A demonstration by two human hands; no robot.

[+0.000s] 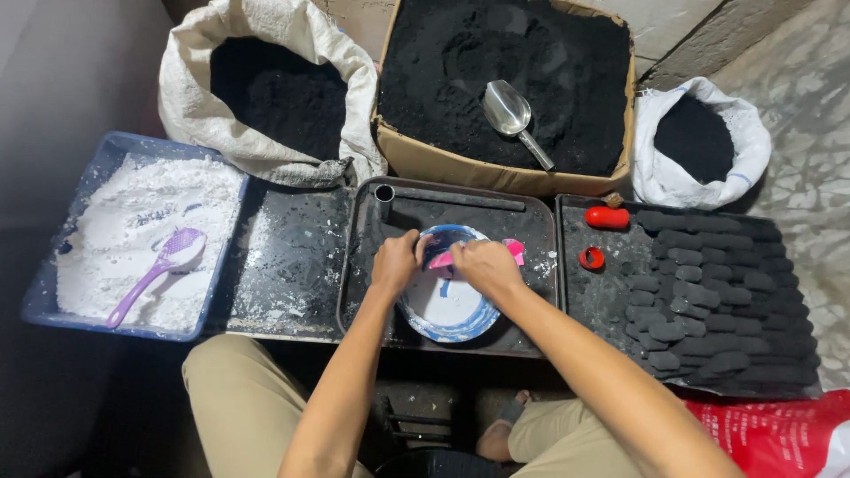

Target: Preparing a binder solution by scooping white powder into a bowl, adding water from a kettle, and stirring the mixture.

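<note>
This looks like a small, informal workshop for making pressed charcoal pieces by hand, probably set up on the floor of a home or yard, though the dim edges of the view leave that uncertain. A cardboard box [505, 173] brims with black powder and holds a metal scoop [511, 115]. Two white sacks [266, 53] [699, 181] beside it are filled with the same dark powder. A blue tray [93, 173] of white powder with a purple spoon [159, 270] sits to one side. Blackened metal trays [363, 230] are laid out low in a row, one stacked with rows of finished black briquettes [708, 292]. Rough concrete flooring [806, 80] shows at the far edge.
</note>
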